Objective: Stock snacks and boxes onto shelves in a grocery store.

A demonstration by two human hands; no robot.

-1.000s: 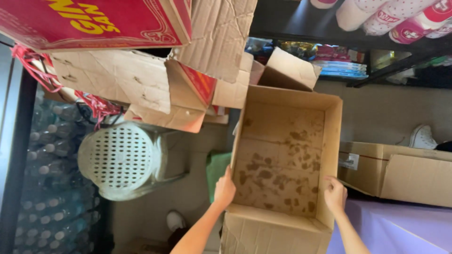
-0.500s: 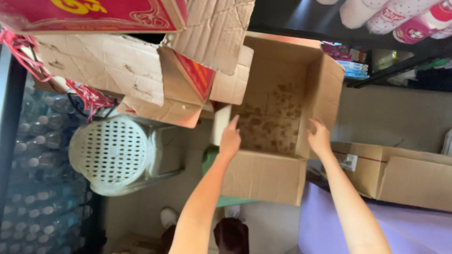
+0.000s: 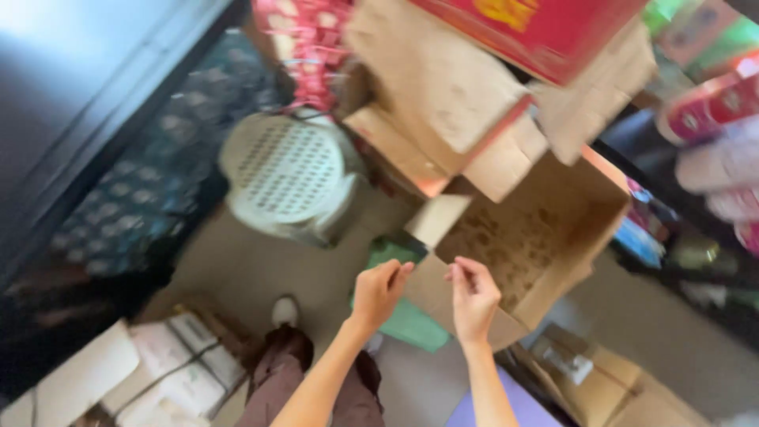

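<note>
Carton [image 3: 522, 245] — mouth up-left, tilted

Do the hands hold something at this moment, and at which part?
Nothing is clearly held. The left hand and right hand hover close to the near flap of the open cardboard box; blur hides any contact.
</note>
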